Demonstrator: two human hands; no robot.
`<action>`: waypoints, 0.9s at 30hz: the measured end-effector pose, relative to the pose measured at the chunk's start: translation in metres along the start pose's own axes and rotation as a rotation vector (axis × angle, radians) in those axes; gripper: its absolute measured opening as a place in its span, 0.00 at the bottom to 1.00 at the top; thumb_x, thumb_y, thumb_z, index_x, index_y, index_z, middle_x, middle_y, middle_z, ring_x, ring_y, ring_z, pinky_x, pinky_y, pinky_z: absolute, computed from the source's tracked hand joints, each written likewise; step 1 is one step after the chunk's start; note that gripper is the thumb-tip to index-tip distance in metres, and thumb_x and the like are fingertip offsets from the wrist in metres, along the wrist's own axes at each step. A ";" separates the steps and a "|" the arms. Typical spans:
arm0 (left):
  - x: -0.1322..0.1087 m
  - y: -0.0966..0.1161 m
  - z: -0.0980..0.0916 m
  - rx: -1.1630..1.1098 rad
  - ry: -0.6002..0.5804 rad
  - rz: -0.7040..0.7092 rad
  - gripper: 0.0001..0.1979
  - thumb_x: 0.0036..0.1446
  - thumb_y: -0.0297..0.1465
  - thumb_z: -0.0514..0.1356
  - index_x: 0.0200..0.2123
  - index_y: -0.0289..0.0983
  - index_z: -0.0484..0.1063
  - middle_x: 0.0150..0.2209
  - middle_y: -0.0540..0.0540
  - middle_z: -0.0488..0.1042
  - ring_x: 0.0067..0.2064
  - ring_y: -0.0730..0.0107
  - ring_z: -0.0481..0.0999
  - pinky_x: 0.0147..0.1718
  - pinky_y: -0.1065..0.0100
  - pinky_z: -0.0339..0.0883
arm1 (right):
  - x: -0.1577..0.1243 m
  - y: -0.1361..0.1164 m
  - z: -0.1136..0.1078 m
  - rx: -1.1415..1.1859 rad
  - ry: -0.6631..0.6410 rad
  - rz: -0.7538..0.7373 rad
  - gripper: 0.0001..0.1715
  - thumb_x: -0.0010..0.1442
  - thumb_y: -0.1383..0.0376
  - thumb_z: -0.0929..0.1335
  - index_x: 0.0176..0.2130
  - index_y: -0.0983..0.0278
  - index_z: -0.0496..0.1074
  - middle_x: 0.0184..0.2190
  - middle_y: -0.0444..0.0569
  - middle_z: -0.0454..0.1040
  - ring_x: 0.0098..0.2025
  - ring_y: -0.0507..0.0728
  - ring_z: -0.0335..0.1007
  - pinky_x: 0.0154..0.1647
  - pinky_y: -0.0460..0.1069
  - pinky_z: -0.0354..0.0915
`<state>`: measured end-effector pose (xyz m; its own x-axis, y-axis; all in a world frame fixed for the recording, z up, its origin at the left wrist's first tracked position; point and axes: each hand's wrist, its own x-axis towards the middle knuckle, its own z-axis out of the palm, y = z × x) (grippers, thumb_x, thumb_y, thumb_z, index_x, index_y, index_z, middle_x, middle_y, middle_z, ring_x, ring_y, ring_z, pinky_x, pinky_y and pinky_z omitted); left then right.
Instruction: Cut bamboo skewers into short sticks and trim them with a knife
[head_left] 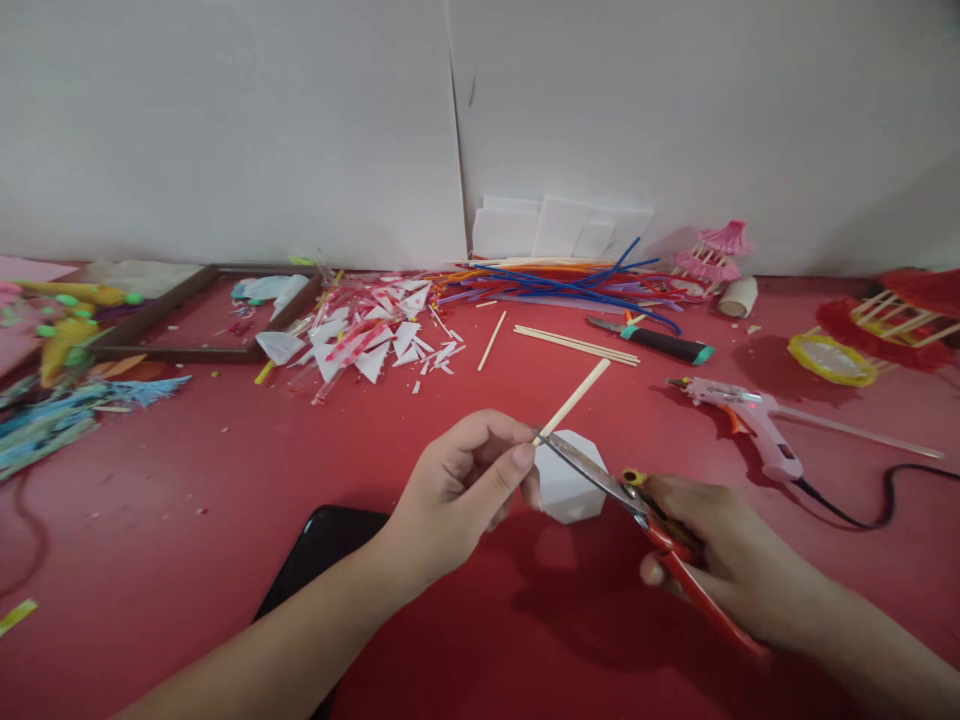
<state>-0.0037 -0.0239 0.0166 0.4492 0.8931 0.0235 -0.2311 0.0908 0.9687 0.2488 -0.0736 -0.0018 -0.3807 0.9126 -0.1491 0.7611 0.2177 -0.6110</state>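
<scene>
Between the thumb and fingers of my left hand (469,480) is pinched the lower end of a pale wooden stick (576,398), which slants up to the right. My right hand (739,550) grips red-handled scissors (600,478). Their blades reach to the stick just above my left fingertips, touching or nearly touching it. Beneath the blades, a white many-sided piece of card (566,480) lies on the red table. Further back rest several more wooden sticks (574,345) and one short stick (492,340).
A pink glue gun (750,410) with a black cord lies right, near a black-and-green handled cutter (660,342). Colourful pipe cleaners (570,280) and paper scraps (367,335) line the back. A dark frame (187,352) stands left; a black phone-like slab (315,550) lies under my left forearm.
</scene>
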 end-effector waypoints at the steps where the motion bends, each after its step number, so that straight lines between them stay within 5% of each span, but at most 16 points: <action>1: 0.000 0.000 0.000 0.000 -0.001 0.001 0.08 0.61 0.36 0.59 0.37 0.38 0.67 0.22 0.53 0.74 0.16 0.87 0.58 0.14 0.82 0.52 | 0.000 0.000 0.000 -0.004 -0.006 0.000 0.24 0.57 0.45 0.66 0.29 0.60 0.58 0.25 0.41 0.63 0.25 0.51 0.55 0.25 0.46 0.54; 27: -0.001 0.001 0.001 0.018 0.007 -0.033 0.09 0.59 0.38 0.60 0.36 0.38 0.67 0.22 0.53 0.73 0.15 0.85 0.56 0.13 0.79 0.49 | -0.002 -0.001 0.001 -0.058 -0.037 0.006 0.20 0.61 0.49 0.63 0.29 0.60 0.57 0.27 0.44 0.66 0.27 0.52 0.57 0.28 0.48 0.56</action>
<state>-0.0038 -0.0252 0.0182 0.4502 0.8929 -0.0103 -0.2011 0.1126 0.9731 0.2482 -0.0758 -0.0017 -0.3941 0.9008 -0.1822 0.7925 0.2328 -0.5636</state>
